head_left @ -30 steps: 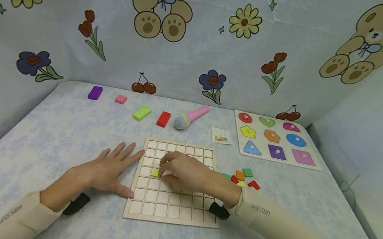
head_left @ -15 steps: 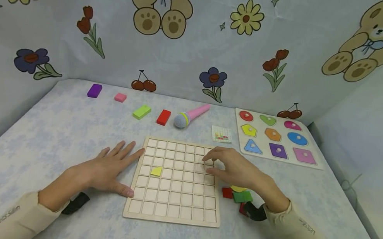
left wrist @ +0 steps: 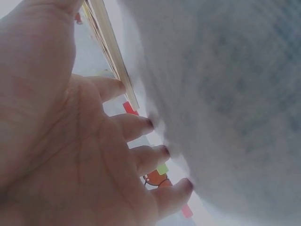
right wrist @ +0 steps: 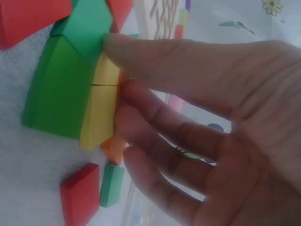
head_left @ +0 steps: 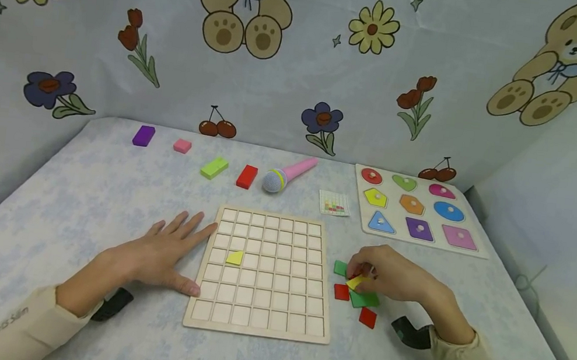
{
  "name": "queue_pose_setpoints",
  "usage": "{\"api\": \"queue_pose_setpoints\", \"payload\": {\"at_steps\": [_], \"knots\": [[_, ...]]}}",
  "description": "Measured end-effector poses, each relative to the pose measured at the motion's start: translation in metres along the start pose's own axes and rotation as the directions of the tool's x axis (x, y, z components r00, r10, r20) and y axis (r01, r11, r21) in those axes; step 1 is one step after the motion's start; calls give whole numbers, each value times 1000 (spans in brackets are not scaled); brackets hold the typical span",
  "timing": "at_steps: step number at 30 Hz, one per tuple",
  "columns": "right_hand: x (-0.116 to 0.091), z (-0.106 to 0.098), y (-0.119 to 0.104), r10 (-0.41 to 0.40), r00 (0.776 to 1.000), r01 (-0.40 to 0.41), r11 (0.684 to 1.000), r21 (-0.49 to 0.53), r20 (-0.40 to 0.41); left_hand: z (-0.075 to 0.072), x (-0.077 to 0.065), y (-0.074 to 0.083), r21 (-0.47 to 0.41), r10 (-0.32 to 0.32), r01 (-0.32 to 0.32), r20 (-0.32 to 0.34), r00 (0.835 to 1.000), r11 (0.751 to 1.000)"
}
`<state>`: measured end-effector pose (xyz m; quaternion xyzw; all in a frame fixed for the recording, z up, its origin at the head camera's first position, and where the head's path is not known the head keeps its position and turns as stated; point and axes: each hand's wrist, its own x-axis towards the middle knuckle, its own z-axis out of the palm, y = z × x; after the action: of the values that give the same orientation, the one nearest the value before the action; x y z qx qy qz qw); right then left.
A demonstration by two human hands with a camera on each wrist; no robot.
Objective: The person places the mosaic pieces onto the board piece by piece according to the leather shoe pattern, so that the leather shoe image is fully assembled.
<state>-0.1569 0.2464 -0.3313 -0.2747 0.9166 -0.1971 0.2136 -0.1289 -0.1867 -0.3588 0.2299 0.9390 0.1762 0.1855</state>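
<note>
My left hand (head_left: 161, 257) lies spread on the table, with its thumb and index fingertip at the left edge of a wooden grid board (head_left: 255, 333). One yellow tile (head_left: 235, 258) with a cut corner sits in a cell towards the board's left side. To the right of the board, my right hand (head_left: 397, 273) reaches into a small pile and pinches a yellow tile (head_left: 355, 283) between thumb and fingers. Around it lie green tiles (right wrist: 61, 92) and red tiles (head_left: 367, 318). An orange tile (right wrist: 114, 149) shows beneath the fingertips in the right wrist view.
Behind the board lie a pink toy microphone (head_left: 291, 173), a red block (head_left: 246, 177), a lime block (head_left: 214, 168), a pink block (head_left: 182, 146) and a purple block (head_left: 143, 136). A pattern card (head_left: 334, 203) and a shape puzzle board (head_left: 387, 242) are at the back right.
My right hand has left the yellow tile on the board and moved right to the pile, where its fingers have closed in on a yellow tile. My left hand has stayed in place.
</note>
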Motion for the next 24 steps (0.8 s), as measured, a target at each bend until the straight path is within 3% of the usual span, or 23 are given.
{"api": "queue_pose_setpoints", "payload": {"at_steps": [13,24], "knots": [[-1,4,-1,16,999,-16,1000,4,30,4,-2,-3,-13,14,-14,-6,1000,1000],[2,1,2,56,998,-57,997,-59,-18,3,0,-5,4,14,-14,-4,1000,1000]]}}
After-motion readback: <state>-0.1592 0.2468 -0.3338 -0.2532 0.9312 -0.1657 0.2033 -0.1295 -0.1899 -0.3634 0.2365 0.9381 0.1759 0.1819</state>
